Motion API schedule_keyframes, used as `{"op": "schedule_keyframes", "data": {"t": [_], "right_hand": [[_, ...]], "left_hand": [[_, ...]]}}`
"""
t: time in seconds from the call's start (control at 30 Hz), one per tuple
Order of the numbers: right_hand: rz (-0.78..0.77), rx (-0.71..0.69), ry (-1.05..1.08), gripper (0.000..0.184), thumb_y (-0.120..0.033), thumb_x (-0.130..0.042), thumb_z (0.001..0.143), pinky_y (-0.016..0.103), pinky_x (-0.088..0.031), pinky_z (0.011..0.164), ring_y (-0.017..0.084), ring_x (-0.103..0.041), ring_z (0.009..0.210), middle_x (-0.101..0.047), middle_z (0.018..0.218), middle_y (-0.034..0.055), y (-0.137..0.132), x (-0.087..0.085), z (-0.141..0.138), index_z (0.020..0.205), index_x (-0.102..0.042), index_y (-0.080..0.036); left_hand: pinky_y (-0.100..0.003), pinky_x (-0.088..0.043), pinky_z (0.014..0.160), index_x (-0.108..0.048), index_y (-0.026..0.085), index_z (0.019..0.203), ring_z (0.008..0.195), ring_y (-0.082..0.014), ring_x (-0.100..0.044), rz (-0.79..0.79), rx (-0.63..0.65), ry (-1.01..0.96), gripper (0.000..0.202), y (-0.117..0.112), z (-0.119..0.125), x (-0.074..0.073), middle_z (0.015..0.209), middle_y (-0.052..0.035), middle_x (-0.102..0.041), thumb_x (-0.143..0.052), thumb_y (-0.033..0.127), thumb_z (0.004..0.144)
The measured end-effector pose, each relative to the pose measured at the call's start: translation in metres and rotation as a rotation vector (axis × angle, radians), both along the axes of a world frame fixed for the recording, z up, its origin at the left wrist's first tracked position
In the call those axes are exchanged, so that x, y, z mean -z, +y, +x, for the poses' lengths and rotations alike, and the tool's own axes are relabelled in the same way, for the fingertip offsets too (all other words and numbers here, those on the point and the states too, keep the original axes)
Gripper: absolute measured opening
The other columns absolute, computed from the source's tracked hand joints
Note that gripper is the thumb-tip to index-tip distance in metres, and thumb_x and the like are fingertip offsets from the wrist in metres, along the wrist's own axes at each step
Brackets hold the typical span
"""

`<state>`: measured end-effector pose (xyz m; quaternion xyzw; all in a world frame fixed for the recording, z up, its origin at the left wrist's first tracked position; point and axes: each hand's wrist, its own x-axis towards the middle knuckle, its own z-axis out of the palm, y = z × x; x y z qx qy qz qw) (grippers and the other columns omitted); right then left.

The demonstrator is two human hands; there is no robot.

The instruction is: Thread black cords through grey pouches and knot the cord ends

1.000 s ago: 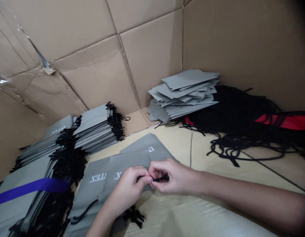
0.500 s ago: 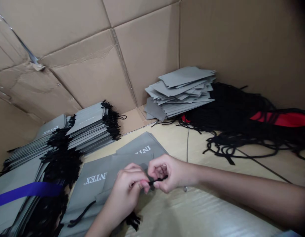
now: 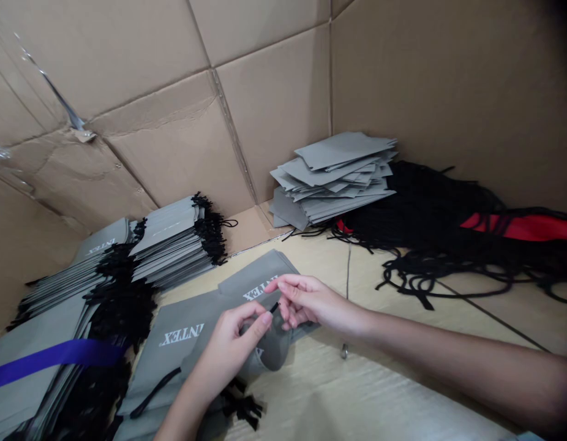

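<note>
A black cord tip (image 3: 275, 307) is held up between the two hands, just above a bunched grey fabric bag (image 3: 272, 349). The left hand (image 3: 232, 349) is curled, with its thumb and fingertips drawn in beside the tip and the bag's gathered fabric just below, though whether the cord is actually gripped cannot be told. The right hand (image 3: 306, 303) is held loosely open, its fingers lightly spread and its fingertips almost touching the tip, with no hold on anything visible. Beneath the hands, grey bags printed "INTEX" (image 3: 182, 335) are laid flat on a cardboard sheet (image 3: 311, 392), and nothing is seen standing between the hands and the tip. Stacks of grey bags with black cord ends (image 3: 171, 236) are ranged to the left, crossed by a purple strap (image 3: 49, 361). Farther off, a loose pile of grey fabric pieces (image 3: 332, 177) is set against the cardboard box wall (image 3: 274, 104), beside a tangled heap of black cords (image 3: 416, 208) and a red item (image 3: 522, 228). A small metal object (image 3: 344, 351) lies near the right forearm.
</note>
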<state>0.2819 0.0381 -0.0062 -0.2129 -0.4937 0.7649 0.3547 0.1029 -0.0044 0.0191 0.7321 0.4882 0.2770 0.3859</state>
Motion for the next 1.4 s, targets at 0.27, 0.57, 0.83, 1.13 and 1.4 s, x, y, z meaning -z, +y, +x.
{"op": "schedule_keyframes", "data": {"t": [0.27,0.57,0.83,1.13,1.4], "right_hand": [[0.186,0.009,-0.187,0.036,-0.050,-0.046,0.085,0.018,-0.037,0.046,0.006,-0.050,0.045,-0.055,0.057,-0.0039,-0.004,0.000,0.001,0.084,-0.052,-0.015],[0.346,-0.017,-0.320,0.037,-0.048,-0.040,0.089,0.016,-0.029,0.041,0.004,-0.041,0.042,-0.051,0.058,-0.0047,-0.014,0.001,0.003,0.075,-0.049,-0.015],[0.320,-0.020,-0.338,0.040,-0.053,-0.038,0.088,0.016,-0.030,0.039,0.005,-0.040,0.041,-0.048,0.054,-0.0055,-0.022,0.002,-0.002,0.074,-0.047,-0.016],[0.357,0.148,-0.402,0.034,-0.052,-0.047,0.083,0.017,-0.035,0.042,0.006,-0.048,0.044,-0.054,0.060,-0.0045,-0.016,0.006,0.000,0.086,-0.050,-0.018],[0.393,0.152,-0.328,0.023,-0.039,-0.064,0.076,0.022,-0.042,0.055,0.010,-0.055,0.056,-0.059,0.062,-0.0021,-0.023,0.000,-0.003,0.078,-0.060,-0.016]], "left_hand": [[-0.021,-0.025,0.049,-0.049,0.015,0.059,0.050,-0.0099,-0.033,-0.018,-0.052,0.034,0.047,0.000,-0.004,-0.002,0.051,0.0046,-0.038,-0.034,0.050,0.087],[-0.021,-0.025,0.050,-0.048,0.016,0.057,0.052,-0.0096,-0.033,-0.010,0.000,0.069,0.047,-0.001,-0.001,-0.003,0.052,0.0046,-0.037,-0.033,0.048,0.088],[-0.021,-0.030,0.054,-0.050,0.017,0.065,0.057,-0.0114,-0.040,0.025,-0.003,0.121,0.040,-0.004,0.000,0.000,0.058,0.0032,-0.046,-0.035,0.046,0.088],[-0.021,-0.033,0.057,-0.056,0.018,0.071,0.059,-0.0122,-0.047,0.207,-0.021,0.309,0.031,-0.006,-0.001,-0.007,0.063,0.0019,-0.054,-0.039,0.036,0.089],[-0.021,-0.030,0.054,-0.047,0.018,0.063,0.056,-0.0115,-0.044,0.268,0.039,0.278,0.030,-0.007,0.002,-0.001,0.059,0.0021,-0.049,-0.038,0.028,0.089]]}}
